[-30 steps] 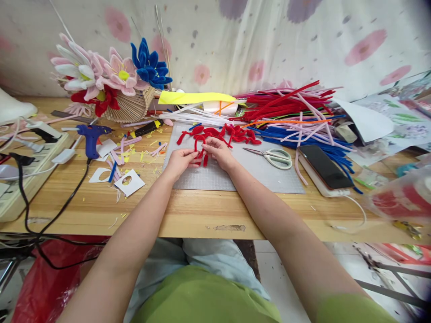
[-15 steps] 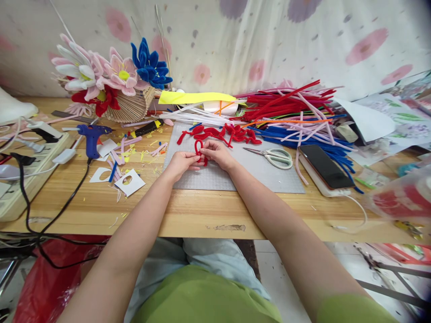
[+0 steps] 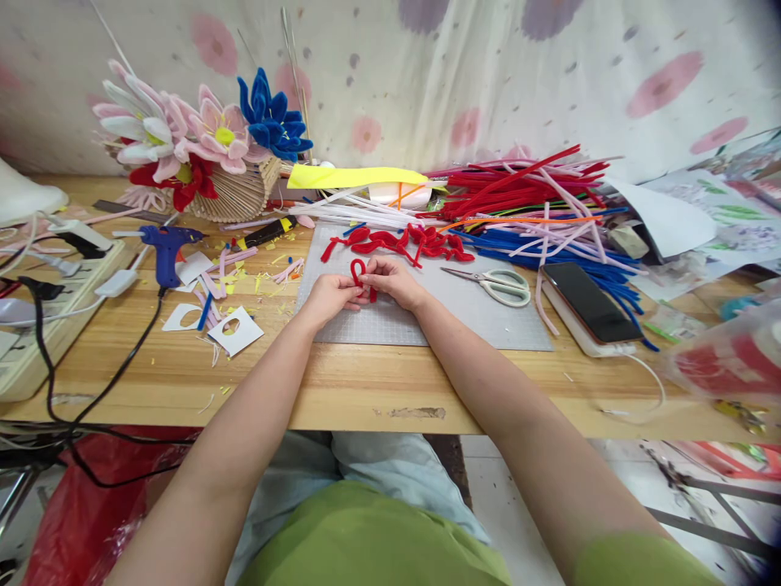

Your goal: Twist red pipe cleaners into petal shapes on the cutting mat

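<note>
Between my two hands a red pipe cleaner (image 3: 357, 267) is bent into a loop, its end hanging below my fingers. My left hand (image 3: 335, 297) pinches it from the left side. From the right, my right hand (image 3: 394, 282) grips it with thumb and forefinger. Both hands are above the grey cutting mat (image 3: 427, 325). Just behind them lies a row of bent red pipe cleaner pieces (image 3: 399, 242). Scissors (image 3: 497, 286) with pale green handles rest on the mat, right of my right hand.
A blue glue gun (image 3: 166, 252), a utility knife (image 3: 267, 233) and scraps lie at left, near a power strip (image 3: 67, 301). Fuzzy flowers (image 3: 213, 134) stand behind. Bundles of pipe cleaners (image 3: 518, 191), a phone (image 3: 591, 301) and a plastic cup (image 3: 732, 354) are at right.
The red loop between my fingers has dropped slightly and tilted a little to the left. Both hands keep hold of it in nearly the same place.
</note>
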The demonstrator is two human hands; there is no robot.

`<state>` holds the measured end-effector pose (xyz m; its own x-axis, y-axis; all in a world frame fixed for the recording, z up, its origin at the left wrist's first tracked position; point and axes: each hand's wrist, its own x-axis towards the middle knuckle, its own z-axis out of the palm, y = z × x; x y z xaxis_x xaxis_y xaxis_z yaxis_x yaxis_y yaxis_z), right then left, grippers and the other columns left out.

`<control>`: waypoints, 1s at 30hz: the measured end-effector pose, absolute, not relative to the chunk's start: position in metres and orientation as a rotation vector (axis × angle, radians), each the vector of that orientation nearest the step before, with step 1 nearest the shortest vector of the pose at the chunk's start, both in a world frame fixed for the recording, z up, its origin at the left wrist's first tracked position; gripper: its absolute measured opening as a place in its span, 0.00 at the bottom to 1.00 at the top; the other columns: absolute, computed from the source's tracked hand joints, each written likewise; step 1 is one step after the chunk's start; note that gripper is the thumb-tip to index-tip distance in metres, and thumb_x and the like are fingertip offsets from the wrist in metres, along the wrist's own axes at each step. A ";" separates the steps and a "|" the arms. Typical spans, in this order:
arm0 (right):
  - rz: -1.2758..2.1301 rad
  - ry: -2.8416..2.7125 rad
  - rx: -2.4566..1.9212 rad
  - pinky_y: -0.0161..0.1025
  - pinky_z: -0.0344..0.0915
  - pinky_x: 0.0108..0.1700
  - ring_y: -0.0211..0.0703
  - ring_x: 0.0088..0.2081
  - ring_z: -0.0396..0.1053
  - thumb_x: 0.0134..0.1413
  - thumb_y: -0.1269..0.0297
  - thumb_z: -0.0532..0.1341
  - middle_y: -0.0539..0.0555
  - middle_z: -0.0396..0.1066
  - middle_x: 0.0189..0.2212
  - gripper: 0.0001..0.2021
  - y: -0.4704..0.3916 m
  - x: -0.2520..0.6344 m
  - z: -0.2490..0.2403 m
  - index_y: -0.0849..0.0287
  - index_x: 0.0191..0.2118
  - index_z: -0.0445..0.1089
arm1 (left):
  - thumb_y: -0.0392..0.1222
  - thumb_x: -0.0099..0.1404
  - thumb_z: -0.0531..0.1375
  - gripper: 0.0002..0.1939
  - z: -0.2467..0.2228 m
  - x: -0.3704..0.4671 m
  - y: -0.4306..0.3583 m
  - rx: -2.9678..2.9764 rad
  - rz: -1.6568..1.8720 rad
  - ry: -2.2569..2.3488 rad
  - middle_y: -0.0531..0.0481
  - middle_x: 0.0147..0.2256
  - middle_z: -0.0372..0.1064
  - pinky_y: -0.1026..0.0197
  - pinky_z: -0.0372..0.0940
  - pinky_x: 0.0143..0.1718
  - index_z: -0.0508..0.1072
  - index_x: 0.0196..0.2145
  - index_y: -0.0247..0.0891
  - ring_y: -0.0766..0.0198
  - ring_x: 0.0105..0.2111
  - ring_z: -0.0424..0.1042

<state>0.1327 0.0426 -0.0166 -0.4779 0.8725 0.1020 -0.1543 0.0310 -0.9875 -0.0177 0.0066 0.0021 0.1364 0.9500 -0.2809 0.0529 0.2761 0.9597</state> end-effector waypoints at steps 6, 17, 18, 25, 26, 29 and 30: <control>1.681 -1.267 -0.704 0.29 0.54 0.21 0.30 0.22 0.60 0.43 0.53 0.65 0.46 0.67 0.24 0.19 0.044 0.141 -0.009 0.56 0.41 0.69 | 0.32 0.56 0.63 0.02 0.013 -0.020 0.003 0.965 0.794 1.065 0.46 0.28 0.75 0.67 0.70 0.31 0.75 0.29 0.31 0.67 0.28 0.75; 1.770 -1.131 -0.706 0.28 0.57 0.21 0.29 0.22 0.58 0.40 0.55 0.67 0.50 0.71 0.29 0.15 0.053 0.143 -0.017 0.59 0.33 0.71 | 0.33 0.56 0.63 0.03 0.007 -0.015 0.004 0.868 0.737 1.008 0.47 0.31 0.75 0.71 0.69 0.26 0.75 0.31 0.32 0.70 0.27 0.74; 1.767 -1.119 -0.698 0.28 0.54 0.20 0.28 0.21 0.57 0.40 0.55 0.68 0.50 0.71 0.28 0.15 0.054 0.143 -0.017 0.59 0.32 0.70 | 0.33 0.56 0.63 0.03 0.007 -0.015 0.004 0.865 0.733 1.001 0.47 0.30 0.75 0.72 0.68 0.26 0.75 0.31 0.32 0.70 0.26 0.74; 1.752 -1.021 -0.696 0.27 0.41 0.16 0.27 0.19 0.53 0.34 0.60 0.70 0.49 0.67 0.21 0.14 0.055 0.141 -0.017 0.62 0.26 0.68 | 0.31 0.56 0.63 0.02 0.006 -0.015 0.004 0.861 0.723 0.927 0.48 0.26 0.74 0.73 0.67 0.23 0.75 0.30 0.30 0.71 0.23 0.73; 1.748 -1.012 -0.698 0.27 0.40 0.17 0.27 0.19 0.52 0.33 0.61 0.70 0.48 0.65 0.20 0.13 0.055 0.141 -0.016 0.62 0.24 0.68 | 0.30 0.55 0.63 0.02 0.006 -0.014 0.004 0.867 0.722 0.932 0.48 0.26 0.74 0.73 0.67 0.23 0.75 0.29 0.30 0.71 0.24 0.74; 1.714 -1.003 -0.702 0.27 0.40 0.17 0.26 0.18 0.48 0.32 0.66 0.69 0.45 0.60 0.16 0.13 0.054 0.142 -0.013 0.61 0.19 0.63 | 0.31 0.54 0.64 0.03 0.005 -0.012 0.003 0.903 0.722 0.971 0.47 0.27 0.74 0.71 0.67 0.24 0.74 0.29 0.29 0.69 0.24 0.74; 1.696 -1.004 -0.709 0.27 0.40 0.17 0.25 0.17 0.48 0.32 0.67 0.69 0.45 0.60 0.16 0.13 0.053 0.142 -0.011 0.61 0.18 0.62 | 0.31 0.54 0.65 0.03 0.005 -0.011 0.002 0.921 0.728 0.985 0.47 0.27 0.74 0.70 0.68 0.25 0.74 0.29 0.29 0.68 0.25 0.74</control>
<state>0.1418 0.0532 -0.0110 -0.3285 0.9445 0.0040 -0.4577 -0.1554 -0.8754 -0.0112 0.0021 0.0055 0.3855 0.8461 -0.3681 -0.1033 0.4360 0.8940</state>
